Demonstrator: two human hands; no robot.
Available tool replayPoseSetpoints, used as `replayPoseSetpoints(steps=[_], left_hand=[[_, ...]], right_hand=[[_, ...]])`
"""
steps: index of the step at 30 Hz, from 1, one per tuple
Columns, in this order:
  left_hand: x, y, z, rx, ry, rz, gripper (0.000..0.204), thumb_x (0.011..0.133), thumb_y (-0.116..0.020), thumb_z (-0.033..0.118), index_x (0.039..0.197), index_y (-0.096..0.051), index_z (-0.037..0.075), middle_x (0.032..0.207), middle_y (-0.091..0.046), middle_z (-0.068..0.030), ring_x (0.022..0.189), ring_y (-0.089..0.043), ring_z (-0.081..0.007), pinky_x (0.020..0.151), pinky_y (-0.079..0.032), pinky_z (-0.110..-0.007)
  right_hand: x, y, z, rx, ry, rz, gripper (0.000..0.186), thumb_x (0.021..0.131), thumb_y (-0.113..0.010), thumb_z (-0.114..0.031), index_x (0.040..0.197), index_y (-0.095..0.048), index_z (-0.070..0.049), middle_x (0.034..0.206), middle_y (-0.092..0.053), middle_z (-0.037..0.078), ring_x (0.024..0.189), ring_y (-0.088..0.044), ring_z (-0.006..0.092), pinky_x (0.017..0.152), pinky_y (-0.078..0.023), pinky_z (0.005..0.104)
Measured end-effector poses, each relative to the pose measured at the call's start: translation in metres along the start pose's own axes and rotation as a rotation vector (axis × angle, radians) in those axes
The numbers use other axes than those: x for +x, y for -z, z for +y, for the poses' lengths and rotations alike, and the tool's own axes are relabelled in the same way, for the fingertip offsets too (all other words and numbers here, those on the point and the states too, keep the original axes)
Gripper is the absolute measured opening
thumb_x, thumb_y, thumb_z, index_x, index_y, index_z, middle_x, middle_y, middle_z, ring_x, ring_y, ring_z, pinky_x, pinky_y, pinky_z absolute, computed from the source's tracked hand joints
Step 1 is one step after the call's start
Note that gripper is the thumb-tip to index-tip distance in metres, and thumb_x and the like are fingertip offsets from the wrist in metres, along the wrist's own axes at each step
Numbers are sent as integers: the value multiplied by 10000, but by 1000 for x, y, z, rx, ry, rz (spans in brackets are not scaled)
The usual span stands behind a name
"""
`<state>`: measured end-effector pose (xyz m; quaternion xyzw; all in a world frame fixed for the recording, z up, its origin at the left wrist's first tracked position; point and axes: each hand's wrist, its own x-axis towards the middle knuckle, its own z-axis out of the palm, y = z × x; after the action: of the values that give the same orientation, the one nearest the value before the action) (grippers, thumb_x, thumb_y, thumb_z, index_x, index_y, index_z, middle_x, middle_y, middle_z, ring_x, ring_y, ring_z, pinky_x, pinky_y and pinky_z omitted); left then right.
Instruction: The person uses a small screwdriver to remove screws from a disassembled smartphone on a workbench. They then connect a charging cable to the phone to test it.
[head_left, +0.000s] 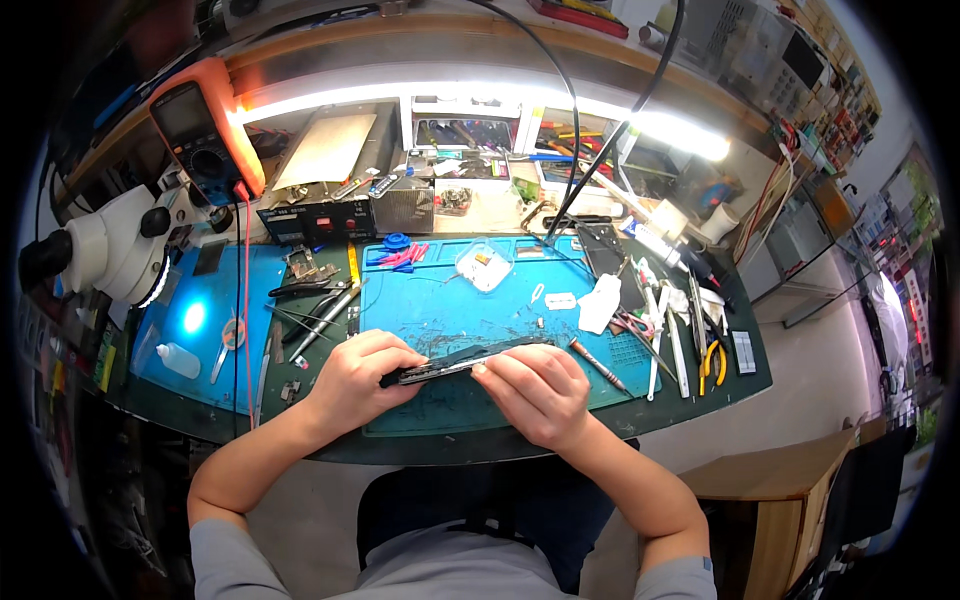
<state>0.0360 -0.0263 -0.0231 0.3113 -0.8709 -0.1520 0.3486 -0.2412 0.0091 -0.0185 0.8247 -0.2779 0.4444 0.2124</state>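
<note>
Between my two hands, above the front of the blue work mat, is a thin, flat black device like a phone, seen nearly edge-on. Its layers show along the near edge; whether they are parted I cannot tell. My left hand grips its left end, thumb and fingers closed around it. At the right end my right hand pinches the near edge with bent fingers. A screwdriver lies on the mat just right of my right hand. Farther back sits a small clear plastic box with a little part inside.
A microscope and an orange multimeter stand at the left, with test leads hanging down. Tweezers lie left of the mat. Yellow-handled pliers and other tools crowd the right. Black cables hang over the back.
</note>
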Motion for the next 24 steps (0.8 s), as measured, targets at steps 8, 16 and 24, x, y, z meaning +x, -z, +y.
replayPoseSetpoints(steps=[8,16,24], left_hand=[[4,0,3,-3,3,0,281,753,-906,54,1008,-790,40,970,-765,-82,892,-734,-273,785,-596,-387],[4,2,3,-67,107,-3,230,791,-896,-2,996,-793,14,967,-783,-120,879,-755,-290,779,-602,-366],[10,6,6,105,-78,-63,287,771,-873,15,1045,-789,38,1038,-791,-102,920,-750,-291,813,-598,-385]], right_hand=[[4,5,2,-15,-19,25,266,865,-856,-147,1114,-795,-76,1078,-724,16,992,-710,185,832,-598,340],[-12,68,37,-156,-595,-204,253,926,-791,-62,1178,-767,-71,1090,-748,96,981,-698,325,852,-555,442],[-47,80,27,-168,-673,-389,355,898,-725,6,1235,-791,-82,1034,-704,70,951,-672,286,839,-563,401]])
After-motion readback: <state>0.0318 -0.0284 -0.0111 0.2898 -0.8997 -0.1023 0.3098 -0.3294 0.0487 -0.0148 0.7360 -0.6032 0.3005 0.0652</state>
